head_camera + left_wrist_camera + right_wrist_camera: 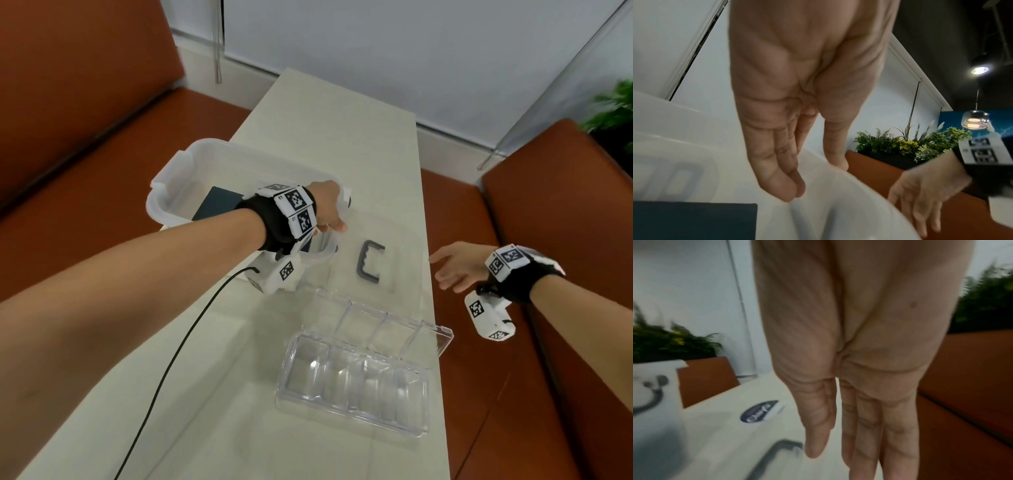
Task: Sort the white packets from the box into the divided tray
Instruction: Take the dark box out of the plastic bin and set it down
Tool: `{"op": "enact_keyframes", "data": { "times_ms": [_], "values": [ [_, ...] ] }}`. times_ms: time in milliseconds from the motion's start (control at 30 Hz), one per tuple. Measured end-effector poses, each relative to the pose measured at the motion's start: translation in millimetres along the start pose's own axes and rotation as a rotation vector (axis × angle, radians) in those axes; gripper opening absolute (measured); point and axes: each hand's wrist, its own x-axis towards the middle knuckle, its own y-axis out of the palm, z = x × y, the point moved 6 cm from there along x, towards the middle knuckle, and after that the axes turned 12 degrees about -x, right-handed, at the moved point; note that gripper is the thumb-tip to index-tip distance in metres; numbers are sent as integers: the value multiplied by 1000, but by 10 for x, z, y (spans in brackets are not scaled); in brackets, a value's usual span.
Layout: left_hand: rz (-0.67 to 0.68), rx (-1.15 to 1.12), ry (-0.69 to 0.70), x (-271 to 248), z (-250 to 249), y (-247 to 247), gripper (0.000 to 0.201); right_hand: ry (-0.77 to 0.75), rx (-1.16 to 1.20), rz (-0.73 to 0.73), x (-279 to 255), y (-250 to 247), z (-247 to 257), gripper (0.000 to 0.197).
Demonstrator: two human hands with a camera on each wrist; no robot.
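The translucent white box (186,171) stands at the table's left edge, and a flat dark blue item (215,205) lies in it. No white packet shows. My left hand (330,219) hangs over the box's right rim with its fingers (781,183) straight and pointing down inside the box (684,146). The thumb is outside the wall, and the hand holds nothing. The clear divided tray (352,380) lies near me with its lid folded back and its compartments bare. My right hand (445,270) hovers open past the table's right edge, fingers (869,443) straight.
The box's clear lid with a grey handle (370,262) lies on the table (342,137) between box and tray. A black cable (178,342) trails from my left wrist. Orange benches (85,171) flank the narrow table, and a plant (613,109) stands at the far right.
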Motion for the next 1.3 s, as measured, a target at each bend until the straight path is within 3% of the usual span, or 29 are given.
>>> {"op": "enact_keyframes", "data": {
  "times_ms": [67,200,300,367,567,667,933,1067,1300],
  "values": [
    [2,89,14,-70,-38,-8,35,-91,-56,-89,-269,-243,366,45],
    [-31,293,114,-227,-128,-147,47,-355,46,-292,-879,-685,1296,28],
    [-108,347,157,-392,-92,-531,46,-514,131,-295,-1154,-725,1993,25],
    [-208,373,158,-492,31,-919,48,-542,109,-237,-1178,-579,2387,26],
    [-463,377,-49,-743,965,-1810,65,-359,-53,-21,-816,153,2986,33],
    [-458,244,-145,-819,1423,-1837,66,-258,-230,-3,-592,405,3043,34],
    [-404,-56,-108,-708,1649,-1593,38,-95,-351,-22,-197,498,2962,32],
    [-396,-126,-87,-646,1681,-1561,36,-52,-301,-56,-86,441,2887,17],
    [-461,-171,18,-612,1681,-1562,37,27,-350,-21,-4,455,2823,28]
  ]
}}
